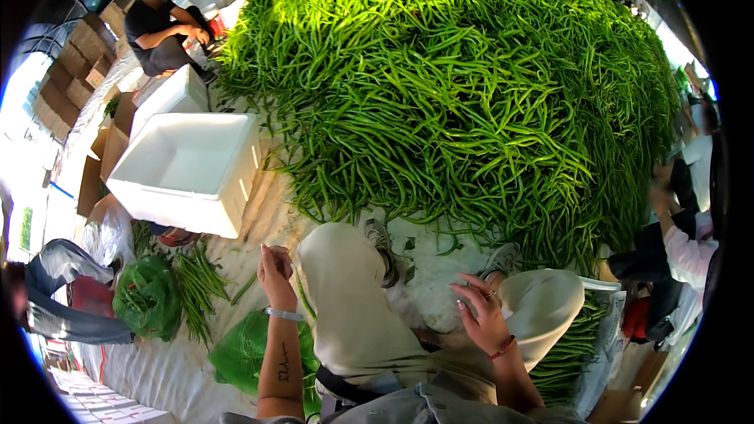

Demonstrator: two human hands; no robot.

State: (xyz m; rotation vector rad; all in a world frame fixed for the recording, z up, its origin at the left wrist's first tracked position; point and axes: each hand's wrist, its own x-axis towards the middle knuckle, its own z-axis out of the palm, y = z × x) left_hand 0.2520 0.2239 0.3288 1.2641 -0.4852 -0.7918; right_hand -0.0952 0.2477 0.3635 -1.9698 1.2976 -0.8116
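Observation:
A large heap of long green chilli peppers (440, 102) spreads in front of my legs. My left hand (275, 275) is raised beside my left knee, its fingers curled together and no pepper showing in them. Over my right knee, my right hand (481, 310) has its fingers spread and bent, holding nothing I can see. A green mesh bag (239, 349) lies next to my left forearm, partly hidden by it. More peppers (561, 353) lie to the right of my right forearm.
At left stand an open white foam box (188, 153) and stacked cartons (75, 78). A filled green mesh bag (147, 298) sits beside loose peppers (199, 286). A person (166, 27) sits at the far left; other people (683, 243) sit close on the right.

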